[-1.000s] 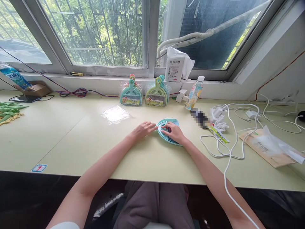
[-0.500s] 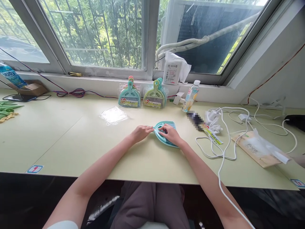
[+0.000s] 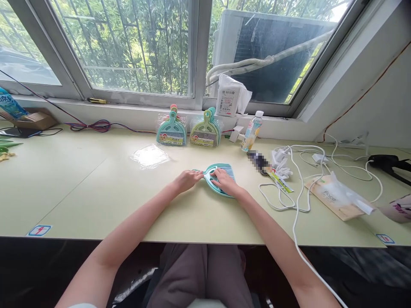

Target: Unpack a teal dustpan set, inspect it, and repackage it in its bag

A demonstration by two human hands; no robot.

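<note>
A teal mini dustpan (image 3: pixel 215 189) lies on the table in front of me, its wide end to the right. Together with it is a small brush whose blue-grey bristles (image 3: pixel 230 171) show along the upper right. My left hand (image 3: pixel 186 180) is closed around the handle end at the left. Lying over the middle of the set, my right hand (image 3: pixel 224 182) grips it with curled fingers; its fingertips are partly hidden. Farther back stand wrapped dustpan sets, one stack teal in front (image 3: pixel 172 130) and the other green in front (image 3: pixel 205 130).
A clear plastic wrapper (image 3: pixel 150 156) lies left of the hands. To the right are a drink bottle (image 3: pixel 252 131), a printed label strip (image 3: pixel 280 180), a looped white cable (image 3: pixel 298 201) and a face tissue pack (image 3: pixel 334 196). A tissue packet (image 3: pixel 228 100) stands on the windowsill.
My right hand has shifted slightly left on the dustpan, its fingers lying flatter. My left hand has slid a little toward the handle's end. The camera view has turned slightly right.
</note>
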